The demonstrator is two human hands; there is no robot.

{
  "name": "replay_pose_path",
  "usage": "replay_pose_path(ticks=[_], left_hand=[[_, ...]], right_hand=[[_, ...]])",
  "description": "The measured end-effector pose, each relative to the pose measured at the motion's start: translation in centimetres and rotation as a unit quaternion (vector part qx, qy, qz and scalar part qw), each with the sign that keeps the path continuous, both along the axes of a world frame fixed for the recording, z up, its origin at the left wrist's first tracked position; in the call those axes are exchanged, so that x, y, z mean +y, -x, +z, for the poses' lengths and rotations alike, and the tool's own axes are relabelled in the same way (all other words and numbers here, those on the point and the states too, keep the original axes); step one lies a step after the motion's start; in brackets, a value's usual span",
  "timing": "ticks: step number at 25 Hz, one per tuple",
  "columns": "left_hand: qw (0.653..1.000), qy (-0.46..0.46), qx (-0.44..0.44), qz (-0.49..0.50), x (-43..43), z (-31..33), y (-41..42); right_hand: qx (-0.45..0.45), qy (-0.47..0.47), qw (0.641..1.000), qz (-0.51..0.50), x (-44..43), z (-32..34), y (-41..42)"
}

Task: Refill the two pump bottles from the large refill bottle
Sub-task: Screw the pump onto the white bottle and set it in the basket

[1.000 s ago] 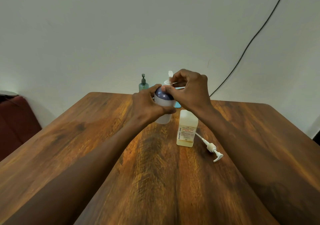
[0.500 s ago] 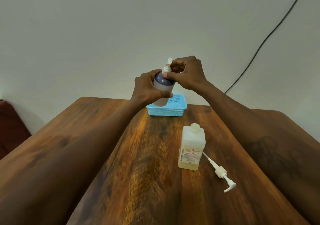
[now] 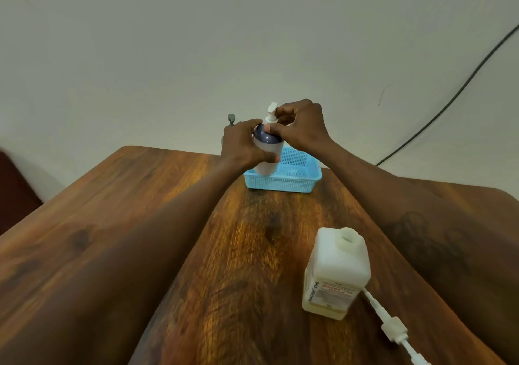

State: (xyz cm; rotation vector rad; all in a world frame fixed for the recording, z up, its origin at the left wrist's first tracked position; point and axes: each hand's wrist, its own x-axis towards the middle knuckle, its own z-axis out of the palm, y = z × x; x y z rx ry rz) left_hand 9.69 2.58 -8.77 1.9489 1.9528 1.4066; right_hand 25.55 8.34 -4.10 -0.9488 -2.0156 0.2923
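Note:
I hold a white pump bottle (image 3: pixel 270 151) with a dark blue shoulder above the blue basket (image 3: pixel 283 180) at the far end of the table. My left hand (image 3: pixel 243 146) grips its body. My right hand (image 3: pixel 301 127) pinches the white pump collar at its top. The large square refill bottle (image 3: pixel 335 273) stands uncapped on the table at the near right. Its white pump with dip tube (image 3: pixel 393 329) lies on the wood beside it. A second pump bottle's grey-green top (image 3: pixel 231 118) shows just behind my left hand; its body is hidden.
The wooden table (image 3: pixel 241 266) fills the lower view, its far edge against a pale wall. A black cable (image 3: pixel 455 94) runs down the wall at the right. A dark red seat (image 3: pixel 14 193) sits at the far left.
The view tilted down, so the refill bottle and loose pump now sit nearer and lower. Both hands stay on the white pump bottle above the basket.

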Motion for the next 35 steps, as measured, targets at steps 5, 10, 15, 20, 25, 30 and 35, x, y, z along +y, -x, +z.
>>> replay_pose_path(ticks=[5, 10, 15, 20, 25, 30, 35], left_hand=[[1.000, -0.011, -0.026, 0.010, 1.6, -1.6, 0.4], [1.000, -0.002, -0.018, 0.014, 2.6, -2.2, 0.8], [1.000, 0.013, -0.005, 0.004, 2.5, -4.1, 1.7], [0.999, 0.022, 0.022, -0.013, 2.7, -5.6, 3.0], [0.999, -0.035, -0.029, 0.014, 2.4, -5.3, 3.4], [0.971, -0.155, -0.132, 0.127, 2.2, -5.1, 3.9], [0.969, -0.005, -0.214, 0.120, 4.5, -5.6, 4.9]], right_hand=[[0.007, 0.016, 1.000, -0.024, 2.2, -0.5, 0.4], [0.003, 0.029, 0.999, -0.018, 3.1, -1.6, 0.9], [-0.023, 0.056, 0.998, -0.009, 3.8, -3.8, 1.8], [-0.020, 0.069, 0.997, -0.002, 4.1, -5.0, 2.1], [-0.030, 0.085, 0.996, 0.030, 4.1, -4.6, 2.0], [0.007, 0.071, 0.996, 0.055, 3.8, -3.8, 1.3], [0.024, 0.047, 0.995, 0.081, 3.2, -3.1, 1.7]])
